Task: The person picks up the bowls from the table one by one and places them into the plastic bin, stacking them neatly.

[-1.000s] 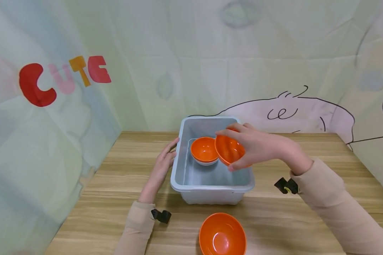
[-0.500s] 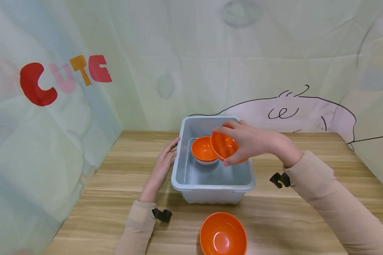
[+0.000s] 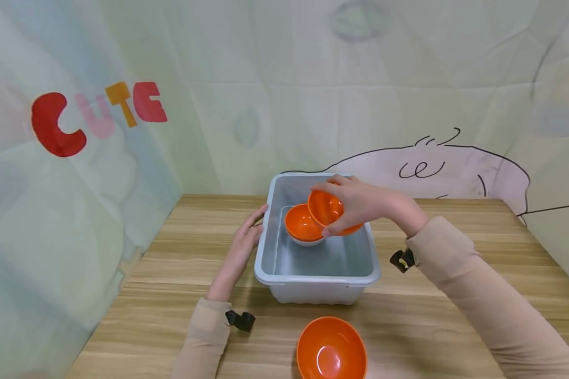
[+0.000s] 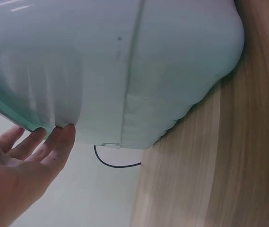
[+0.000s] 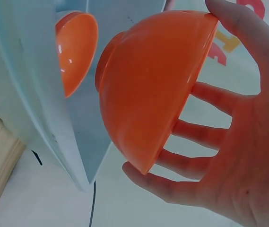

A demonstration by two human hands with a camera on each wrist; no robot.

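Observation:
My right hand point(image 3: 362, 202) grips an orange bowl point(image 3: 323, 205) by its rim, tilted, above the inside of a pale blue-grey plastic tub point(image 3: 317, 279). In the right wrist view the thumb and fingers span the rim of that bowl point(image 5: 148, 85), its rounded underside facing the tub. Inside the tub sits another orange bowl point(image 3: 302, 222), with white showing beneath it; whether that is a second bowl I cannot tell. My left hand point(image 3: 244, 241) rests its extended fingers against the tub's left side. In the left wrist view, its fingertips point(image 4: 67, 132) touch the outer wall near the rim.
One more orange bowl point(image 3: 332, 347) stands upright on the wooden table point(image 3: 180, 295), in front of the tub. Behind the table hangs a printed cloth backdrop point(image 3: 265, 105), which also runs along the left side.
My right hand has moved left and slightly up in the view with its bowl, bringing it over the bowl in the tub. The left hand, tub and front bowl stay put.

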